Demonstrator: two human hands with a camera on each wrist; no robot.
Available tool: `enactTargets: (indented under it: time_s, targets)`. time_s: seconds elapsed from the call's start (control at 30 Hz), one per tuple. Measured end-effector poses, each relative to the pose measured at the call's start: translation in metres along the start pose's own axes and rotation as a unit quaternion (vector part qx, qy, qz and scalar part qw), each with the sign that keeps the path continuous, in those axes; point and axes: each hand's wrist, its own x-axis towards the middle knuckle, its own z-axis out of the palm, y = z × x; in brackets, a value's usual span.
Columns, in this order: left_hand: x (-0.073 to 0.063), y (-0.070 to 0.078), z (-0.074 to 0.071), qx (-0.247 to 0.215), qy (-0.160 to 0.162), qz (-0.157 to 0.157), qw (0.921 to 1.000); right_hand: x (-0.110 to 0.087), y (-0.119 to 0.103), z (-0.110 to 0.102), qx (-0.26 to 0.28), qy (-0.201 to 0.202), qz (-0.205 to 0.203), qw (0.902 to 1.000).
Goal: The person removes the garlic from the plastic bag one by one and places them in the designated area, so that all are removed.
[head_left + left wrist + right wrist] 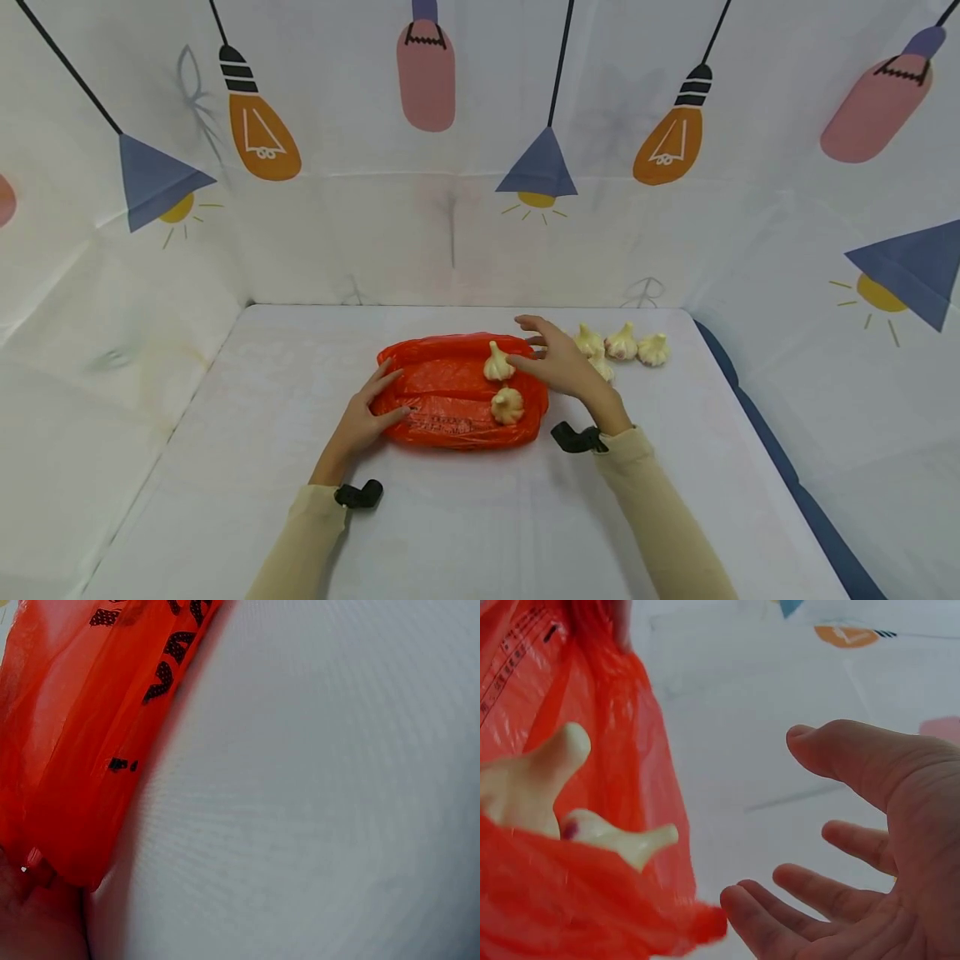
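A red plastic bag (442,379) with dark print lies spread on the white table. Two garlic bulbs, one at the back (498,363) and one nearer the front (507,406), sit in its right part; in the right wrist view the bag's edge partly covers them. My left hand (363,414) rests on the bag's left end, fingers and thumb spread and fairly straight. Over the bag's back right edge hovers my right hand (561,360), its fingers spread and nothing between them. In the right wrist view a fingertip (739,900) is right at the bag's rim.
Several more garlic bulbs (621,342) lie together on the table (465,533) at the back right, beyond my right hand. A white cloth with printed lamps (540,167) hangs behind and at both sides. Dark blue fabric (772,442) borders the table's right edge.
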Motion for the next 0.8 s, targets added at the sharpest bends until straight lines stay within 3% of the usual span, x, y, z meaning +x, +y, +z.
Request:
enactTargets:
  time_s: [0.23,0.27,0.4,0.57,0.8]
  targets:
    - [-0.009,0.039,-0.003,-0.022,-0.007,-0.009,0.9997,0.018,0.0,0.015,-0.045,-0.05,0.012,0.9977]
    - [-0.009,0.039,-0.003,-0.023,-0.007,-0.008,0.9997,0.019,0.0,0.016,-0.055,-0.055,0.015,0.9968]
    - [-0.007,0.029,-0.001,-0.028,-0.004,-0.014,0.9995,0.024,0.004,0.021,-0.09,-0.07,0.028,0.9931]
    - [-0.001,0.005,0.001,-0.013,0.001,-0.012,0.9998,0.029,0.008,0.028,-0.104,-0.084,0.047,0.9899]
    - [0.001,0.0,0.0,-0.004,0.002,-0.007,1.0,0.036,0.005,0.041,-0.098,-0.116,0.04,0.9876]
